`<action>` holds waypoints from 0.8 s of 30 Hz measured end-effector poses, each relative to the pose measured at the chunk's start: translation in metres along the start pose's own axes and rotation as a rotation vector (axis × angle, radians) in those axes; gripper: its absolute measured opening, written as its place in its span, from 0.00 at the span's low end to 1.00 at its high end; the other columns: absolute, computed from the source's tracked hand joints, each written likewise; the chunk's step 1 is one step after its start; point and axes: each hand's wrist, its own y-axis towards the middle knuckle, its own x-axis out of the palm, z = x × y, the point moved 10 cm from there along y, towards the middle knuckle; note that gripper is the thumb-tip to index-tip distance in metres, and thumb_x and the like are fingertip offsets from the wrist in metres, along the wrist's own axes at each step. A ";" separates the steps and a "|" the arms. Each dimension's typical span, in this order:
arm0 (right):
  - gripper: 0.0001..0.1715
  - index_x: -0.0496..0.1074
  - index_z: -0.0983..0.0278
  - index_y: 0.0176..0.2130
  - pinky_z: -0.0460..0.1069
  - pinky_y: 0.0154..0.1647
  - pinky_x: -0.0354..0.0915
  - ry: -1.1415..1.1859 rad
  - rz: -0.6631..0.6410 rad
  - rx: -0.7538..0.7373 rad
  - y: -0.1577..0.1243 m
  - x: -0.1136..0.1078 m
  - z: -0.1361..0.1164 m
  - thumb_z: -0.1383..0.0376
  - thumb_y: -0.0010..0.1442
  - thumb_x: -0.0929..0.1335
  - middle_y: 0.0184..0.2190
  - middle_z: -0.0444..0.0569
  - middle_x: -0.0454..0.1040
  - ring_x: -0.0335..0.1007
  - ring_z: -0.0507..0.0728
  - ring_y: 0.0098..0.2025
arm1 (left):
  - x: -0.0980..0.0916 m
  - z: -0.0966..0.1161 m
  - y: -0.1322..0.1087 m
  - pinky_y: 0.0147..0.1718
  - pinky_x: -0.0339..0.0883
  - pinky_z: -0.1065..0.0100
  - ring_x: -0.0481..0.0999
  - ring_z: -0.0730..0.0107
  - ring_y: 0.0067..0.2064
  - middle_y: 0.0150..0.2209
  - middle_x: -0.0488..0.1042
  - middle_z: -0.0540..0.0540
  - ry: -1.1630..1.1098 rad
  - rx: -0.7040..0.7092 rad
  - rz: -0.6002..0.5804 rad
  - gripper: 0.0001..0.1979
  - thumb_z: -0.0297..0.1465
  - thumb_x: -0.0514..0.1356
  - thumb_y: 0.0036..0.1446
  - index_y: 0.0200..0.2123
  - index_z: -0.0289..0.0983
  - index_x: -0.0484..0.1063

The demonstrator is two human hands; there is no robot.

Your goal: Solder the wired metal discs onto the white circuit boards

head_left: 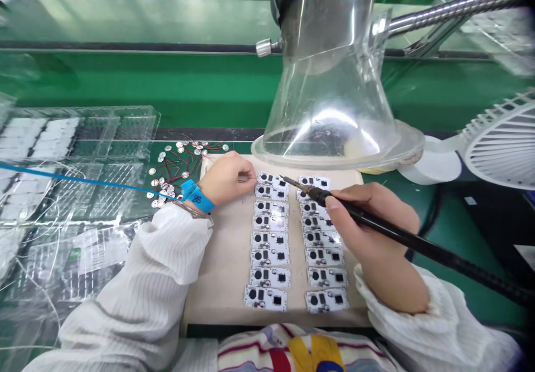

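My right hand [378, 216] grips a black soldering iron [434, 250], its metal tip pointing left over the far end of a column of white circuit boards [271, 241]. Beside the farthest board in that column, my left hand [229, 179] has its fingers curled and pinched at the board's left edge. Whatever lies between those fingertips is too small to make out. A second column of boards [327, 277] runs partly beneath my right hand. Both columns rest on a beige work board [221, 266]. A blue wrist strap [196, 196] circles my left wrist.
Small round discs with red and black wires [184, 165] lie behind my left wrist. Clear plastic trays [117, 132] fill the left side. A transparent fume hood [330, 115] hangs above the far edge. At right stand a white fan [501, 143] and a white round container [434, 163].
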 end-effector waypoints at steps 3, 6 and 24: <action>0.03 0.73 0.57 0.34 0.50 0.29 0.68 0.014 -0.010 0.066 -0.001 -0.001 0.007 0.63 0.56 0.72 0.26 0.42 0.75 0.72 0.54 0.28 | 0.000 0.014 -0.001 0.43 0.66 0.64 0.76 0.67 0.37 0.32 0.80 0.49 -0.086 0.068 -0.002 0.06 0.28 0.58 0.52 0.24 0.39 0.72; 0.02 0.74 0.57 0.34 0.50 0.30 0.68 0.022 0.007 0.082 -0.001 -0.004 0.008 0.63 0.57 0.71 0.28 0.42 0.75 0.72 0.53 0.27 | 0.008 0.028 -0.004 0.48 0.67 0.63 0.77 0.64 0.47 0.40 0.81 0.47 -0.194 0.153 -0.064 0.06 0.29 0.58 0.54 0.26 0.39 0.71; 0.05 0.74 0.57 0.35 0.50 0.27 0.68 0.024 -0.057 0.088 0.005 -0.002 0.009 0.63 0.54 0.73 0.29 0.45 0.77 0.74 0.56 0.29 | -0.018 0.011 -0.005 0.50 0.63 0.58 0.71 0.62 0.45 0.38 0.80 0.48 -0.010 0.075 0.160 0.05 0.29 0.59 0.52 0.24 0.39 0.70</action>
